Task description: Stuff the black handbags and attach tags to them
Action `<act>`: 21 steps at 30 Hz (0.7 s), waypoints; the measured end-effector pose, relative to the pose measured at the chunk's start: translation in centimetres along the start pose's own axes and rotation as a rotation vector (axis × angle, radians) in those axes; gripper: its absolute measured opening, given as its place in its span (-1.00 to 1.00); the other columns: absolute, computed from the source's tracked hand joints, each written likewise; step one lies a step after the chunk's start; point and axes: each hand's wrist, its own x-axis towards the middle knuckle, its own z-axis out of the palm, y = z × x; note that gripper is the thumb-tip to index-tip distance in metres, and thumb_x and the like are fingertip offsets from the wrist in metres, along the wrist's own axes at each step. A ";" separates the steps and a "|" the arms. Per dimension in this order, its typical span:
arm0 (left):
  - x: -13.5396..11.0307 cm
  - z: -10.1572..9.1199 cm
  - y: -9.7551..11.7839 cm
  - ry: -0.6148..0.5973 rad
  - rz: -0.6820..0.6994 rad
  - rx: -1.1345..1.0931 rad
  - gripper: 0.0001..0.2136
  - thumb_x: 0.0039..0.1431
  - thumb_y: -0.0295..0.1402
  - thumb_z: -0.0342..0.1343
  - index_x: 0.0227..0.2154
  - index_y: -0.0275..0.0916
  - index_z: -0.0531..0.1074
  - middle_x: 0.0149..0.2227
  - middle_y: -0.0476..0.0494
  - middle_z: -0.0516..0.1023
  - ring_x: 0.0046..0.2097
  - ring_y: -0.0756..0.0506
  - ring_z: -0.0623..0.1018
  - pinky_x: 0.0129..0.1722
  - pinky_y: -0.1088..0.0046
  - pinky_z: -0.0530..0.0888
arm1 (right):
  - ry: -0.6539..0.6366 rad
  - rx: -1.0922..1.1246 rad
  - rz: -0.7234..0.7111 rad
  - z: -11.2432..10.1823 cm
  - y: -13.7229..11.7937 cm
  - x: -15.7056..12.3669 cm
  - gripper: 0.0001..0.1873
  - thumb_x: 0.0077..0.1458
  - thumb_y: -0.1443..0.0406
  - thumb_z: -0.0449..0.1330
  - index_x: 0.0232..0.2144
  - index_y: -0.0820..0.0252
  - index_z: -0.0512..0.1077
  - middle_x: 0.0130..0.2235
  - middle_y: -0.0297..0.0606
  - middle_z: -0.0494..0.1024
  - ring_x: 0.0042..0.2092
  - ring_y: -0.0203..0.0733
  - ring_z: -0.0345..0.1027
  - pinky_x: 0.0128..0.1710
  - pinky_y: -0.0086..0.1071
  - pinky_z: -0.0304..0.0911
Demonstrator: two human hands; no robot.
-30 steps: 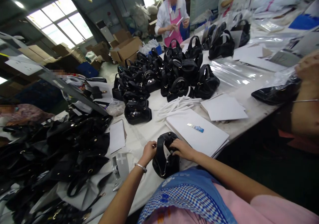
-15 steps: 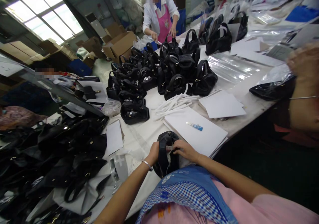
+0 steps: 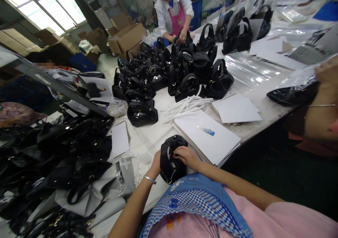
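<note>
A small black handbag (image 3: 178, 174) stands at the table's near edge against my apron, its mouth facing up. My left hand (image 3: 157, 160) grips its left side by the strap, the fingers largely hidden behind the leather. From the right, my right hand (image 3: 187, 156) reaches over the rim with bent fingers pressed together inside the mouth. What those fingertips pinch is too small to make out. Just beyond the bag lies a stack of white boards (image 3: 211, 148) with a blue-handled cutter knife (image 3: 207, 130) on top.
White tubes (image 3: 185, 108) lie loose before rows of black handbags (image 3: 194, 61). Another pile of black bags (image 3: 60, 150) covers the left side. A co-worker in a pink apron (image 3: 178, 19) handles bags at the back. At right, another person's arm (image 3: 320, 107) rests by a plastic-wrapped bag (image 3: 293, 93).
My right hand has shifted left and its fingers now dip into the bag's mouth. The bag has tilted a little. The co-worker at the back has brought both hands together over a bag.
</note>
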 end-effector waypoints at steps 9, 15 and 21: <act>-1.3 0.1 -1.5 0.089 -0.157 0.093 -0.77 0.04 -0.35 0.14 -0.21 -0.27 0.50 -0.21 -0.23 0.60 -0.17 -0.21 0.55 -0.17 0.32 0.43 | -0.233 -0.167 -0.238 -2.0 1.2 -0.9 -0.40 0.14 0.00 0.15 0.16 0.13 0.28 0.15 -0.06 0.37 0.27 0.03 0.02 0.17 -0.04 -0.01; -1.1 0.8 -1.1 0.175 -0.250 0.148 -0.80 -0.02 -0.27 0.17 -0.35 -0.27 0.49 -0.33 -0.15 0.60 -0.25 -0.18 0.56 -0.26 0.39 0.42 | -0.202 -0.206 -0.192 -0.2 2.5 0.1 -0.47 0.09 -0.02 0.20 0.03 0.10 0.41 0.02 -0.18 0.50 0.12 -0.02 0.18 0.07 -0.10 -0.01; -1.2 1.7 0.3 0.131 -0.309 -0.122 -0.79 -0.04 -0.34 0.17 -0.30 -0.29 0.47 -0.34 -0.13 0.62 -0.32 -0.09 0.56 -0.31 0.47 0.46 | -0.155 -0.137 -0.145 1.1 4.1 0.2 -0.64 0.10 0.05 0.22 -0.12 0.09 0.49 -0.14 -0.21 0.56 -0.03 -0.06 0.24 -0.02 -0.17 0.00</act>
